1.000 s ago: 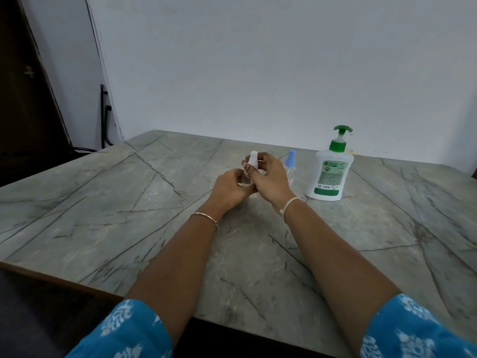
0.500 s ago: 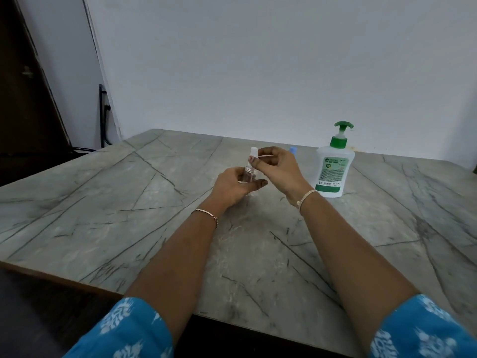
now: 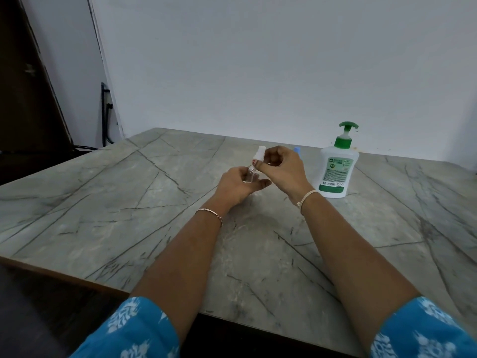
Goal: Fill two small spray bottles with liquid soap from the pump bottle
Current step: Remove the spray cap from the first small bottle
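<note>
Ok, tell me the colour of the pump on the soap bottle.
Green. The pump tops the white soap bottle, clearest in the head view.

- A plain room, likely in a home: bare white wall (image 3: 258,60), dark wooden door (image 3: 23,99).
- Marble-patterned worktop (image 3: 129,202) carrying a household pump bottle (image 3: 335,171).

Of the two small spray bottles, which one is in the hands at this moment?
The clear bottle with the white top: the left hand holds its body and the right hand its top. The blue-topped bottle stands behind the right hand, mostly hidden.
</note>
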Demonstrator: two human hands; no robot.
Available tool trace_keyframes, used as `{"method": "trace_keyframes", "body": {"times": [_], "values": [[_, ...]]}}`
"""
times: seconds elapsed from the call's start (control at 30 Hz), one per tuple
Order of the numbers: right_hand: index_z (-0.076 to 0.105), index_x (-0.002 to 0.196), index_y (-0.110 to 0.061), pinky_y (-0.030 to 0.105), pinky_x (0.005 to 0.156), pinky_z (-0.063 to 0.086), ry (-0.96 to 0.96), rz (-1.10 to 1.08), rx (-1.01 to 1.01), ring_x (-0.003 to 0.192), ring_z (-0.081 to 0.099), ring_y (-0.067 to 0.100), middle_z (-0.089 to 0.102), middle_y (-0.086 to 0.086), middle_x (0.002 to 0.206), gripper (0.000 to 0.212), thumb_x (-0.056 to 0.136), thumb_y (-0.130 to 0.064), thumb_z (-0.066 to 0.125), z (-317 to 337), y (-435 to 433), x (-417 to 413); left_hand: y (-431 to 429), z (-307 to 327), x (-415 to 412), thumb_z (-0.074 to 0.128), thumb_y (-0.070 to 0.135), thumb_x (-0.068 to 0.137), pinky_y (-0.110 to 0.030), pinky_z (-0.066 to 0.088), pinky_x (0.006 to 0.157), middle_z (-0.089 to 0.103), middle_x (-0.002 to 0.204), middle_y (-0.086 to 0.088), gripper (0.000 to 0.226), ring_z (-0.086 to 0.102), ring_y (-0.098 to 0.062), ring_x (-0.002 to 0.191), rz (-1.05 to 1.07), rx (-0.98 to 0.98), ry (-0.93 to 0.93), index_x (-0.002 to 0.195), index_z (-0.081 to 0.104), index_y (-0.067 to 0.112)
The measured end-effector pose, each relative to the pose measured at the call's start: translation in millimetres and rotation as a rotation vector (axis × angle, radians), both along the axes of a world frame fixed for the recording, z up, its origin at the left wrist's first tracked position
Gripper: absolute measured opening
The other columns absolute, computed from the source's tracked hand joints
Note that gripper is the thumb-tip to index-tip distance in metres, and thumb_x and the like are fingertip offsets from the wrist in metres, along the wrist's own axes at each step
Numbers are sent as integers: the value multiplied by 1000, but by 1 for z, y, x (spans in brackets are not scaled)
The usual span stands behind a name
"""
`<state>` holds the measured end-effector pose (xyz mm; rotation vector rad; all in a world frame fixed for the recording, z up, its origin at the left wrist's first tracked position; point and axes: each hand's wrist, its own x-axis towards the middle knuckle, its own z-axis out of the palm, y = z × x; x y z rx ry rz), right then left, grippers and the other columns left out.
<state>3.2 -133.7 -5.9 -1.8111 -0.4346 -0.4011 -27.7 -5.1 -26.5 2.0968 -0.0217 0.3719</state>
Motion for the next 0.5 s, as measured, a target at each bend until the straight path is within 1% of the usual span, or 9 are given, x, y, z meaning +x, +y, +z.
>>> {"method": "trace_keyframes", "body": {"times": [0.1, 0.2, 0.27, 0.37, 0.43, 0.5], "values": [[67, 103, -9, 18, 71, 50, 0, 10, -2, 76, 60, 10, 66, 1, 86, 31, 79, -21, 80, -1, 1, -1, 1, 0, 0, 76, 42, 77, -24, 45, 72, 68, 93, -1, 35, 63, -17, 90, 6, 12, 1, 95, 67, 12], [66, 106, -10, 22, 76, 53, -23, -3, -24, 79, 61, 10, 66, 0, 89, 35, 78, -25, 81, -1, 5, -1, 1, 0, 0, 76, 40, 78, -26, 45, 75, 67, 94, -2, 35, 62, -18, 91, 4, 11, -2, 95, 66, 11], [65, 104, -13, 21, 76, 51, -44, -18, -38, 80, 59, 10, 65, -1, 89, 30, 80, -25, 79, -1, 6, -1, 1, 0, 1, 75, 41, 78, -28, 46, 79, 67, 97, -2, 36, 62, -18, 94, 9, 21, 3, 99, 66, 12], [65, 105, -15, 17, 72, 46, -57, -31, -17, 80, 59, 9, 64, -4, 89, 28, 82, -25, 77, 4, 7, -1, 1, -1, 2, 76, 43, 77, -35, 49, 89, 69, 105, -4, 44, 63, -20, 99, 13, 24, 7, 106, 66, 11], [63, 110, -16, 16, 71, 47, -61, -38, 39, 78, 60, 7, 65, -5, 91, 32, 82, -24, 77, 9, 6, -2, 1, -1, 3, 76, 45, 77, -32, 49, 86, 67, 104, 0, 48, 62, -18, 97, 20, 34, 9, 110, 65, 13], [62, 110, -19, 18, 73, 50, -86, -64, 94, 76, 61, 7, 67, -5, 91, 31, 83, -23, 76, 15, 5, -3, 0, -1, 5, 76, 46, 76, -26, 43, 83, 63, 104, 4, 53, 59, -14, 98, 29, 46, 12, 116, 64, 14]]}}
